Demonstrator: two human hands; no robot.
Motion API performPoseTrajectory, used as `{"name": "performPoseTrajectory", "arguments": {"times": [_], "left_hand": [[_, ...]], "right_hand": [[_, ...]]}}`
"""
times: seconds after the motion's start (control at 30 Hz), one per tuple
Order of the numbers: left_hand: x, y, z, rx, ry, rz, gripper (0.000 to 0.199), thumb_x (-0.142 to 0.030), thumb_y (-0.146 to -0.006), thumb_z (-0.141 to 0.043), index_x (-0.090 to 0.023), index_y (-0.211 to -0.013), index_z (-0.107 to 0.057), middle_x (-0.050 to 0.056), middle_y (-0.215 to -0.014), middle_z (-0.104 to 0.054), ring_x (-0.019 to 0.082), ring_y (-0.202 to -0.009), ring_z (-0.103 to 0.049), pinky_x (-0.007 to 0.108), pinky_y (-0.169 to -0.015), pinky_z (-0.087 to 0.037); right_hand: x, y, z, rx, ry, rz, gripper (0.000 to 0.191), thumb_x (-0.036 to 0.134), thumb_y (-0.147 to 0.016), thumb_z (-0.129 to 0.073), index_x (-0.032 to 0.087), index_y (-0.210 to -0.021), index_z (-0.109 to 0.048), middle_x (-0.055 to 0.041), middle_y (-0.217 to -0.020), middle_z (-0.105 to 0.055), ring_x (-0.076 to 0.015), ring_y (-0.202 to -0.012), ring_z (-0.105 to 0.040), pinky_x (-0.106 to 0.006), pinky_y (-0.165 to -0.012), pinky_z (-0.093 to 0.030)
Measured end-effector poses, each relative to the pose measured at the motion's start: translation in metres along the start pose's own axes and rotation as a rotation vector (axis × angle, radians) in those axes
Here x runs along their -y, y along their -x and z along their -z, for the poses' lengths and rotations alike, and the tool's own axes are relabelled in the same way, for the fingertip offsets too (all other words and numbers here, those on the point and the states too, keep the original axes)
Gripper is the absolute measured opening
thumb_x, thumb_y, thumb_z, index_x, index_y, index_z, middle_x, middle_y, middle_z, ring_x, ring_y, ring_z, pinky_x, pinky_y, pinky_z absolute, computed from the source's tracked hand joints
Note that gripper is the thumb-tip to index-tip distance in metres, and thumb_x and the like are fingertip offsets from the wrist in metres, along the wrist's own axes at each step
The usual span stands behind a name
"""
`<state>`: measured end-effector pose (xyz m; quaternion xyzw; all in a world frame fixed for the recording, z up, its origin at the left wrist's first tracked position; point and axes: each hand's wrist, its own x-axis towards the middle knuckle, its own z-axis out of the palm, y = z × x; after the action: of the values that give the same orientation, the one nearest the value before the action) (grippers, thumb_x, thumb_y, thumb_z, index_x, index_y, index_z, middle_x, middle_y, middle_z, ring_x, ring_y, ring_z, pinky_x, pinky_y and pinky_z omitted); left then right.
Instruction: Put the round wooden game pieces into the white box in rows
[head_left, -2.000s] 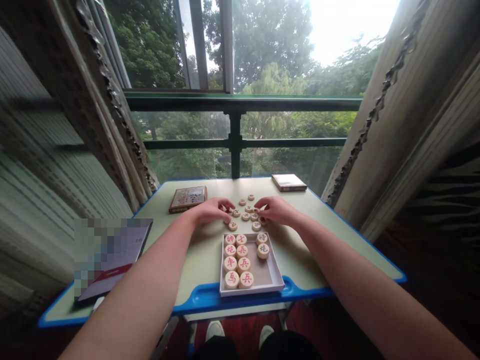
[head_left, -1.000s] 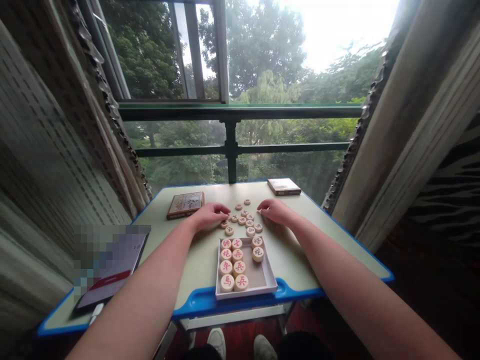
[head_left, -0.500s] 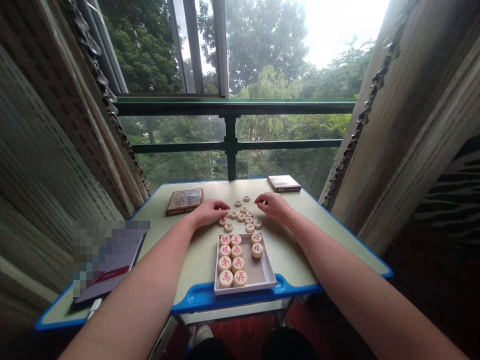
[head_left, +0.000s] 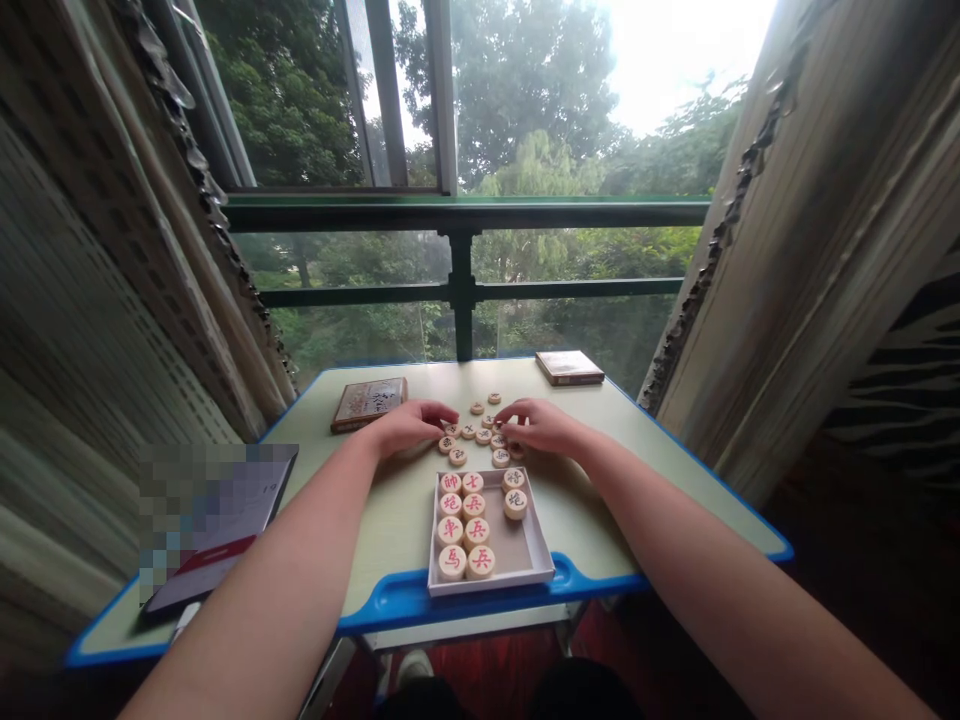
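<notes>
Loose wooden xiangqi pieces lie in a cluster on the table between my hands. My left hand rests at the left side of the cluster, thumb and fingers curved and a little apart, beside a xiangqi piece. From the right, my right hand reaches over the cluster's edge, fingers bent and apart, partly covering some pieces. Closer to me is a shallow white box. Two columns of red-marked pieces fill its left side, and two dark-marked pieces sit at its upper right.
A patterned flat box lies behind my left hand, another flat box at the far right corner. On the left lies a tablet-like device, partly blurred out. The table has a blue edge and meets a window railing.
My right hand has moved left, onto the right edge of the cluster, and its fingers have spread. My left hand stays almost in place beside the pieces.
</notes>
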<state>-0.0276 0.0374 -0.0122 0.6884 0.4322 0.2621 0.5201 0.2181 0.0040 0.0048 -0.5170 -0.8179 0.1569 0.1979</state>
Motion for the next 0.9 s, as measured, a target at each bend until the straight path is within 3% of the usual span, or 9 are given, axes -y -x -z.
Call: {"name": "performPoseTrajectory", "arguments": {"times": [0.27,0.43,0.53,0.63,0.73,0.9], "left_hand": [[-0.004,0.001,-0.009,-0.097,-0.125,0.007,0.043,-0.030,-0.057,-0.074,-0.014,-0.096,-0.065,0.003,-0.077,-0.062,0.015,-0.073,-0.055,0.029,-0.072,-0.046],[-0.008,0.002,-0.014,-0.155,-0.185,0.004,0.049,-0.042,-0.057,-0.073,-0.015,-0.097,-0.065,0.004,-0.082,-0.062,0.018,-0.082,-0.056,0.030,-0.076,-0.044],[-0.014,0.006,-0.014,-0.096,-0.153,0.004,0.055,-0.046,-0.061,-0.070,-0.015,-0.105,-0.063,0.008,-0.096,-0.062,0.020,-0.090,-0.056,0.031,-0.082,-0.042],[-0.021,0.014,-0.012,0.020,-0.217,0.017,0.059,-0.041,-0.055,-0.075,-0.020,-0.109,-0.062,0.009,-0.107,-0.058,0.023,-0.097,-0.054,0.032,-0.085,-0.041],[-0.025,0.019,-0.009,0.105,-0.343,-0.025,0.051,-0.041,-0.052,-0.077,-0.028,-0.100,-0.068,0.006,-0.119,-0.051,0.026,-0.113,-0.045,0.033,-0.096,-0.034],[-0.020,0.016,-0.009,0.124,-0.418,-0.020,0.041,-0.048,-0.054,-0.073,-0.027,-0.089,-0.072,0.005,-0.129,-0.043,0.028,-0.122,-0.037,0.033,-0.105,-0.026]], "right_hand": [[0.000,0.000,0.000,-0.014,0.082,-0.009,0.023,0.021,-0.078,-0.055,0.016,-0.095,-0.070,-0.0061,-0.094,-0.067,-0.0134,-0.074,-0.059,-0.020,-0.068,-0.044],[-0.001,0.000,0.000,-0.018,0.096,0.001,0.021,0.023,-0.078,-0.056,0.017,-0.092,-0.070,-0.0056,-0.093,-0.068,-0.0138,-0.073,-0.059,-0.021,-0.068,-0.044],[-0.002,-0.001,0.000,-0.027,0.100,0.003,0.022,0.018,-0.077,-0.054,0.017,-0.092,-0.070,-0.0052,-0.092,-0.068,-0.0139,-0.075,-0.059,-0.021,-0.069,-0.044],[-0.004,-0.002,0.000,-0.040,0.110,-0.001,0.024,0.014,-0.076,-0.052,0.016,-0.092,-0.070,-0.0060,-0.092,-0.068,-0.0142,-0.076,-0.059,-0.021,-0.071,-0.044],[-0.006,-0.003,0.000,-0.041,0.120,0.001,0.024,0.014,-0.076,-0.052,0.016,-0.092,-0.071,-0.0064,-0.092,-0.068,-0.0150,-0.077,-0.060,-0.022,-0.072,-0.044],[-0.003,-0.002,0.000,-0.037,0.114,0.000,0.024,0.014,-0.076,-0.052,0.016,-0.091,-0.071,-0.0062,-0.091,-0.069,-0.0151,-0.075,-0.060,-0.023,-0.072,-0.045]]}}
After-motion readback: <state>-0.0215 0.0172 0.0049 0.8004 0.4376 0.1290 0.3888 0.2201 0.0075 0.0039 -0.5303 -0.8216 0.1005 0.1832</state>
